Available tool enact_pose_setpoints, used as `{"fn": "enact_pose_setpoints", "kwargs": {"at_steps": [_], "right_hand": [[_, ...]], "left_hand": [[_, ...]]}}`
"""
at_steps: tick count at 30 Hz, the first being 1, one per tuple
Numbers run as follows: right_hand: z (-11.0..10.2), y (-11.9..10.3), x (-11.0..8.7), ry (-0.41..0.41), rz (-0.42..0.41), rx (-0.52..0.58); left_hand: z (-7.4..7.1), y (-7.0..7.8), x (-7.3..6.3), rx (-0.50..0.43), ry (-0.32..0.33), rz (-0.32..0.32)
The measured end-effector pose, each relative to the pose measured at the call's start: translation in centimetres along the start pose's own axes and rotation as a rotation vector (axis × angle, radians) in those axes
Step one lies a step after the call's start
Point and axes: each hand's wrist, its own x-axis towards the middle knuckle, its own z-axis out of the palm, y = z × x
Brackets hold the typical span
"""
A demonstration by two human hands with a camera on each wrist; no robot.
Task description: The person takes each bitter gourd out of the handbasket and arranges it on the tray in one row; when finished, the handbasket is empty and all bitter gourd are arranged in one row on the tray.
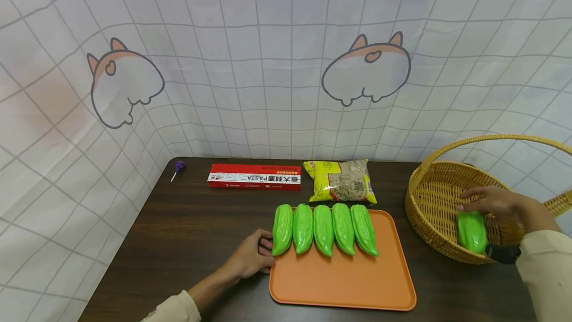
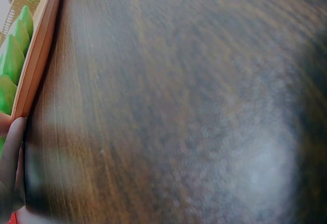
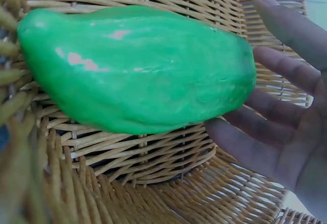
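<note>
My left hand (image 1: 252, 257) is at the left edge of the orange tray (image 1: 344, 284). The left wrist view shows its fingers pinching the tray's rim (image 2: 41, 55). Across the tray's far half lie several glossy green bitter melons (image 1: 323, 230), side by side in a row. On the right, my right hand (image 1: 496, 202) reaches into the wicker basket (image 1: 431, 207), over another bitter melon (image 1: 471, 231) lying inside. In the right wrist view, its spread fingers (image 3: 291, 70) are around the blunt end of that bitter melon (image 3: 138, 70); firm contact cannot be told.
Behind the tray lie a red and white pasta box (image 1: 254, 177) and a yellow snack-like bag (image 1: 341, 181). A purple lollipop (image 1: 179, 166) rests at the table's far left corner. The basket's tall handle (image 1: 487, 138) arches above the right forearm. A grid-patterned curtain (image 1: 277, 63) stands behind.
</note>
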Motion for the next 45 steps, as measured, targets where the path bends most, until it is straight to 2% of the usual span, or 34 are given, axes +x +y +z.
{"fn": "enact_pose_setpoints", "kwargs": {"at_steps": [7,23,26,37,45], "right_hand": [[0.03,0.10,0.15,-0.023,0.020,0.043],[-0.18,-0.21,0.30,-0.113,0.011,-0.017],[-0.06,-0.14,0.43,-0.108,0.029,0.001],[-0.08,-0.17,0.48,-0.087,0.002,-0.045],[0.16,-0.02,0.51,-0.083,-0.009,0.048]], "left_hand": [[0.11,0.08,-0.13,0.007,0.004,-0.005],[0.09,-0.43,0.03,-0.007,-0.004,-0.005],[0.10,-0.45,0.04,-0.008,-0.003,-0.002],[0.11,-0.25,0.00,-0.004,0.008,0.005],[0.06,-0.24,0.12,-0.001,0.011,0.005]]}}
